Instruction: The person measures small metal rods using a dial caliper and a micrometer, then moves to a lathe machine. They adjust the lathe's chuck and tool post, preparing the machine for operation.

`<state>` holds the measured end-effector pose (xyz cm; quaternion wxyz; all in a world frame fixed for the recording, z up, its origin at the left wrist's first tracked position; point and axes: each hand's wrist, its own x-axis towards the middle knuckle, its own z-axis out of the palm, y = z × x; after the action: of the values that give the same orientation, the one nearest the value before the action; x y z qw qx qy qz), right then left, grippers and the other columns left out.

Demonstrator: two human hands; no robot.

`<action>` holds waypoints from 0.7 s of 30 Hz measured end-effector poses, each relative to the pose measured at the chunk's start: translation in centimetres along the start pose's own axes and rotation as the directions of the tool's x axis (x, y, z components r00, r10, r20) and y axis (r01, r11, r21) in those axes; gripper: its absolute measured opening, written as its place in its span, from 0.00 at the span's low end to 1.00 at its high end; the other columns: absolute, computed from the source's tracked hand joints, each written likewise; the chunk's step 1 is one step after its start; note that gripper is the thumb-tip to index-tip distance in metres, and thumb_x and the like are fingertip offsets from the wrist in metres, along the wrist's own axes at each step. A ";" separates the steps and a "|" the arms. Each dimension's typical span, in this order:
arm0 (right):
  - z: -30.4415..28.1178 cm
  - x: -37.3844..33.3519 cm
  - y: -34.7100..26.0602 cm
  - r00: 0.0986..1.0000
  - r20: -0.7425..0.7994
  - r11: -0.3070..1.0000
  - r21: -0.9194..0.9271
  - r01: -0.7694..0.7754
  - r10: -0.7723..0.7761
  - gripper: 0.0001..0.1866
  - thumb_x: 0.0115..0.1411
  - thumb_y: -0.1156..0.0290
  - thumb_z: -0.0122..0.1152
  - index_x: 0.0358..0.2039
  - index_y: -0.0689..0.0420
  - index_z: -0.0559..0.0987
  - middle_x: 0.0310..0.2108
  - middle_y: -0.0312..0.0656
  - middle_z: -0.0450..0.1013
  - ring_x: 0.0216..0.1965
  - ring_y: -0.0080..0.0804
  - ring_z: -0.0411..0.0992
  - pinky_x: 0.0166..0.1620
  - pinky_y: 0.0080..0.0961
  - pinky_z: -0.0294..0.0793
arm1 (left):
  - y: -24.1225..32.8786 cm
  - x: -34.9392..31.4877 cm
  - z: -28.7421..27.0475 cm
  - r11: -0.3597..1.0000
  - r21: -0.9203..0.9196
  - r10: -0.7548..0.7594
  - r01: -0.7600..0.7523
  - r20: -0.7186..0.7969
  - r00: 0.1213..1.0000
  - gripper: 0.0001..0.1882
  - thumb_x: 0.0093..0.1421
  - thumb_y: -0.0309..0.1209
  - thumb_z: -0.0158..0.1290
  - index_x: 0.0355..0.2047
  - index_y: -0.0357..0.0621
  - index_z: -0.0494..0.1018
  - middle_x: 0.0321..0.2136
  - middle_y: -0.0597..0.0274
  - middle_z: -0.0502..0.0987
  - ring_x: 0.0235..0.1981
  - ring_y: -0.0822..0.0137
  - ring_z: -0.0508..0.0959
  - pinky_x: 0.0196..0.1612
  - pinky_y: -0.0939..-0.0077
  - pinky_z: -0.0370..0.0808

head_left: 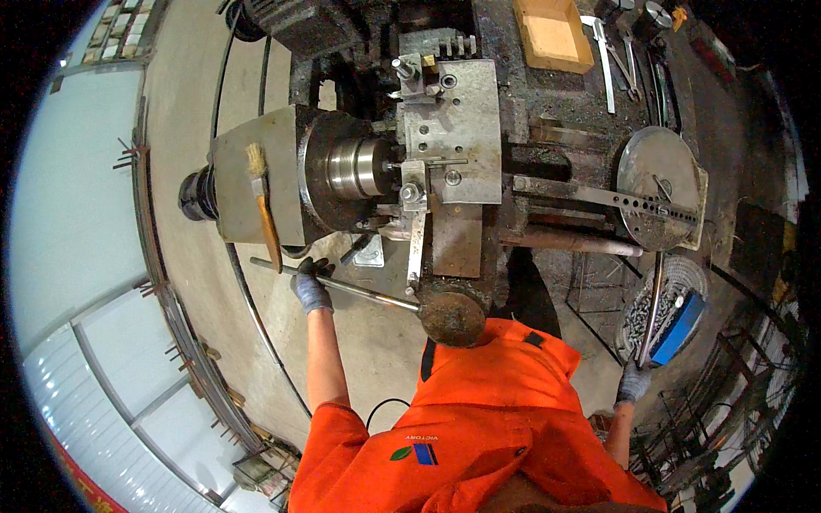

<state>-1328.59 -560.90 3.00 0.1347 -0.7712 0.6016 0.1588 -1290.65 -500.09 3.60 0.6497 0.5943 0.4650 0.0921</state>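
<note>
My left hand [311, 287], in a grey glove with dark fingertips, is closed round a long metal lever [372, 295] that runs to a round hub [453, 319] in front of my waist. Far to the right, my gloved right hand [634, 381] grips the lower end of a second metal lever [657, 299], which slants up to a round metal disc [654, 175]. Between my arms stands a lathe. A shiny ringed metal workpiece [355, 168] sits in its chuck [318, 171], next to a cutting tool holder [414, 193] on a flat plate [475, 128].
A wooden-handled brush [266, 214] lies on the headstock cover [235, 184]. A perforated bar [590, 194] reaches to the disc. At the back right are a yellow tray [554, 38] and calipers [604, 64]. Beside my right hand stands a basket [697, 278] with metal bits and a blue box [678, 329].
</note>
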 end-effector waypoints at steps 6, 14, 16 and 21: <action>-1.5 -1.2 -2.4 0.999 0.035 0.999 0.008 -0.041 0.040 0.25 0.49 0.56 0.59 0.39 0.66 0.74 0.37 0.58 0.72 0.38 0.53 0.70 0.41 0.38 0.67 | 0.0 0.2 -0.2 0.998 0.056 -0.012 0.012 0.001 1.000 0.15 0.53 0.29 0.49 0.39 0.33 0.68 0.26 0.42 0.76 0.18 0.52 0.75 0.26 0.62 0.76; 0.9 0.2 1.1 0.998 -0.066 0.996 -0.084 0.001 -0.007 0.28 0.48 0.50 0.59 0.36 0.65 0.77 0.34 0.55 0.74 0.36 0.49 0.73 0.39 0.38 0.70 | 0.2 -0.1 0.2 0.999 0.048 -0.008 0.008 -0.016 1.000 0.15 0.51 0.28 0.50 0.38 0.31 0.68 0.25 0.42 0.76 0.18 0.54 0.75 0.26 0.64 0.77; 0.5 0.0 0.3 0.999 -0.047 0.992 -0.128 0.002 -0.009 0.29 0.47 0.49 0.60 0.37 0.65 0.76 0.35 0.55 0.74 0.37 0.50 0.72 0.40 0.38 0.70 | 0.0 0.0 0.1 0.999 0.037 -0.003 0.003 -0.016 1.000 0.15 0.50 0.28 0.50 0.37 0.31 0.68 0.25 0.41 0.76 0.18 0.54 0.76 0.25 0.65 0.78; -0.5 -0.8 -1.1 1.000 -0.026 0.993 -0.122 -0.002 -0.001 0.29 0.48 0.51 0.60 0.40 0.65 0.74 0.36 0.55 0.74 0.38 0.50 0.72 0.41 0.37 0.70 | 0.1 -0.3 0.2 1.000 0.010 0.006 -0.006 -0.016 1.000 0.14 0.51 0.27 0.49 0.37 0.31 0.68 0.25 0.41 0.75 0.17 0.54 0.75 0.24 0.64 0.77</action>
<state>-1327.68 -560.11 3.76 0.0796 -0.7799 0.5925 0.1851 -1290.61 -500.40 3.75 0.6426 0.5983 0.4689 0.0963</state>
